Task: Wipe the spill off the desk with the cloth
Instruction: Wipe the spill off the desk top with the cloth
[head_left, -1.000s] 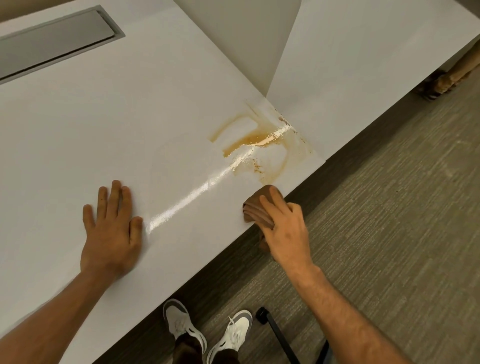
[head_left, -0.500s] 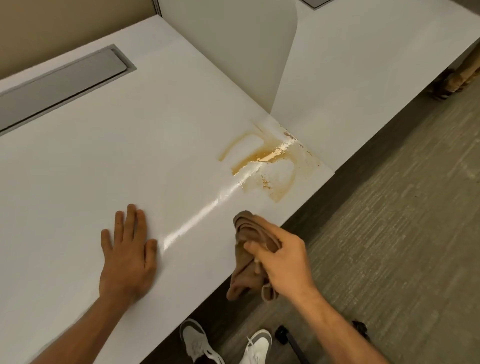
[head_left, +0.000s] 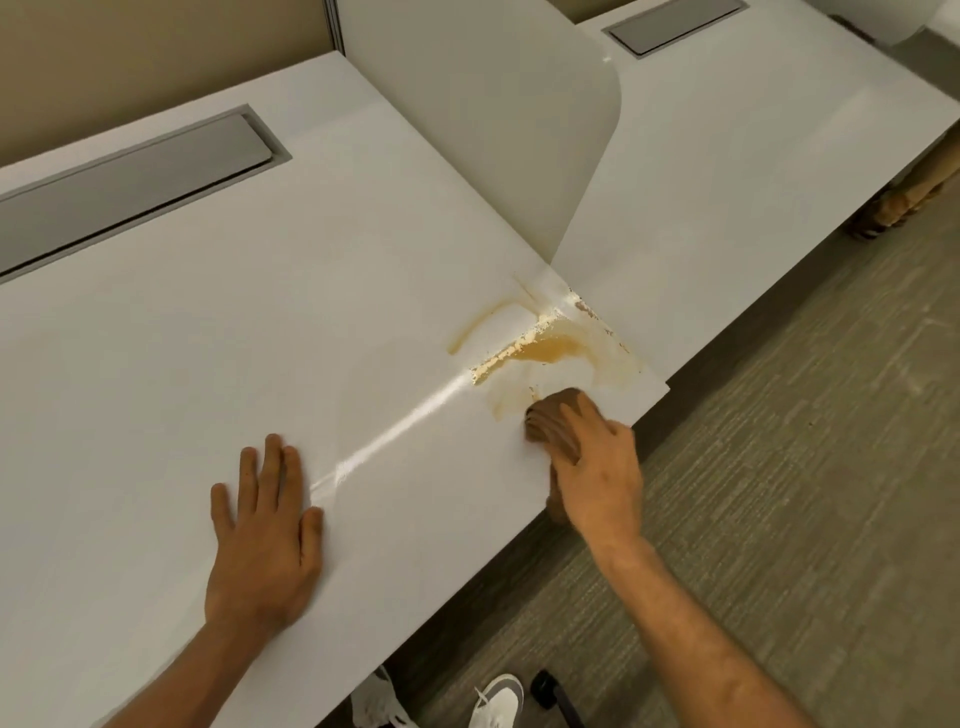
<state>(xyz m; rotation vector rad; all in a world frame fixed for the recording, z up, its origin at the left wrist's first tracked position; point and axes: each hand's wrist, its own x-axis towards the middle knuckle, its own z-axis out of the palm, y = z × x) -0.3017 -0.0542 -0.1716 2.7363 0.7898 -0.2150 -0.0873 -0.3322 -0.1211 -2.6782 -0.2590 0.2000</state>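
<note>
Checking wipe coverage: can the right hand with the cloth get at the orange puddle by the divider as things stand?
Probably yes. The right hand presses the cloth at the spill's near edge; bare desk lies between it and the puddle, nothing blocking.

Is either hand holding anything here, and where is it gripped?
The right hand grips the bunched brown cloth from above, near its rear. The left hand holds nothing; it lies flat on the desk.
</note>
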